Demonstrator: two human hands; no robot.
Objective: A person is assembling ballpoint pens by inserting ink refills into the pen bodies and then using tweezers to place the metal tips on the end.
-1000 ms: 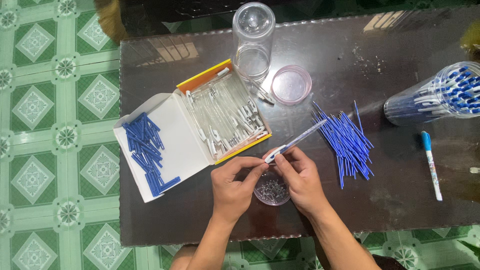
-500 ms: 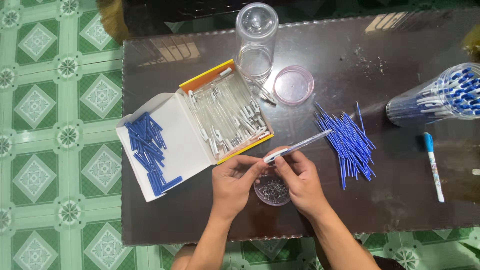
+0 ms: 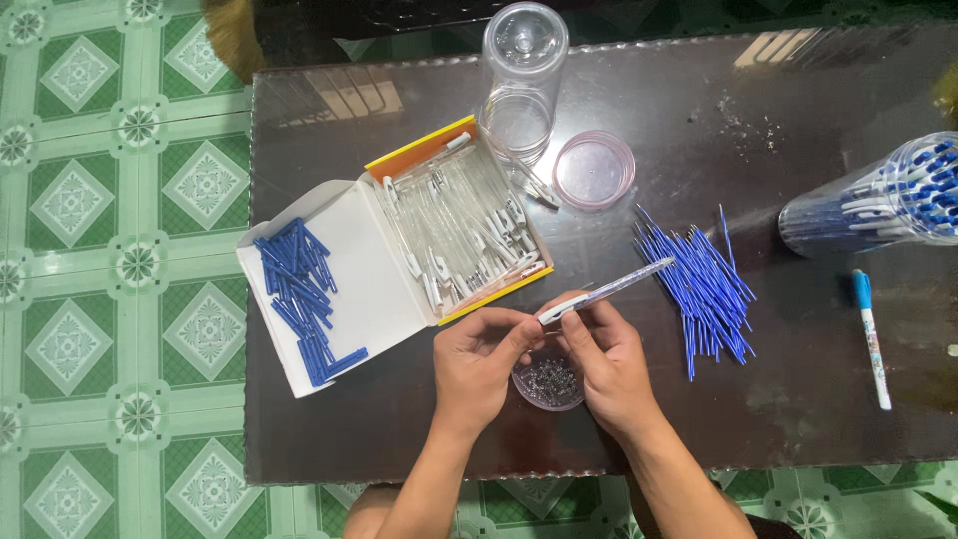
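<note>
Both hands meet over a small clear bowl point(image 3: 548, 384) of tiny metal parts near the table's front edge. My right hand point(image 3: 609, 364) grips a clear pen barrel point(image 3: 607, 291) that points up and to the right. My left hand point(image 3: 481, 361) pinches the barrel's white end with its fingertips. A pile of thin blue refills point(image 3: 701, 287) lies just to the right of the hands. An open yellow-edged box point(image 3: 461, 225) of clear barrels sits behind the hands. On its opened white flap rests a heap of blue caps point(image 3: 300, 292).
A tall clear jar point(image 3: 519, 75) and a round pink-rimmed lid point(image 3: 594, 170) stand at the back of the dark glass-topped table point(image 3: 399, 419). A clear tub of finished blue pens point(image 3: 888, 198) lies at the right edge, a single capped pen point(image 3: 870, 334) below it. Green tiled floor surrounds the table.
The pen barrel has tilted a little lower and the fingers of both hands have shifted on its white end. Nothing else on the table has moved.
</note>
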